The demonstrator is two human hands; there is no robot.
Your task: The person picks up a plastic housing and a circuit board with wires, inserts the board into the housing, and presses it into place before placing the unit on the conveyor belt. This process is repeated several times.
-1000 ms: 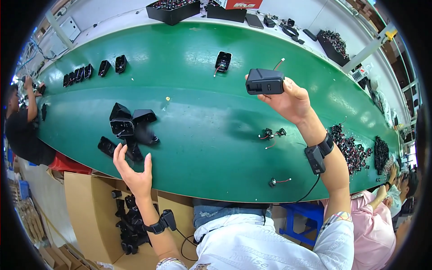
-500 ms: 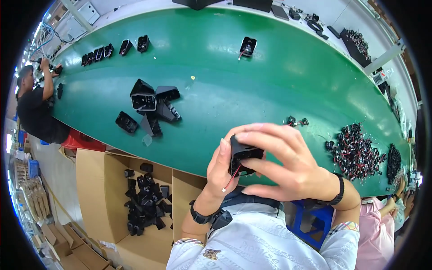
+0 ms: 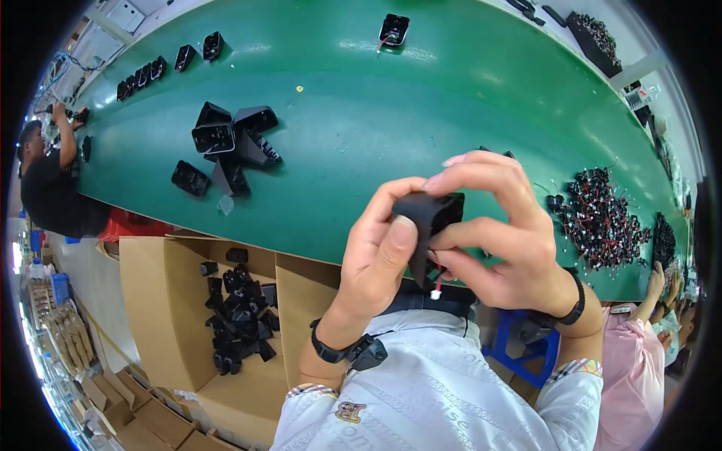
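A black plastic housing (image 3: 423, 218) is raised above the near edge of the green table, its smooth outer wall turned towards my left. My left hand (image 3: 380, 252) is closed round that wall, thumb pressed flat on it. On the open side, fingers of my right hand (image 3: 500, 233) reach into the housing, while another rests by its top edge. What those inner fingertips touch is hidden. A short red wire ending in a white connector (image 3: 435, 294) hangs below the housing.
Similar housings (image 3: 214, 137) lie clustered on the table's left half. A heap of small wired parts (image 3: 602, 218) sits at the right. Below the table's edge stands a cardboard box (image 3: 143, 301) holding black pieces. A co-worker (image 3: 53, 180) sits far left, another person (image 3: 628, 338) at right.
The housing has turned in my left hand, so its smooth wall now shows. My right fingers have moved from over its front to its open side. The view has shifted slightly.
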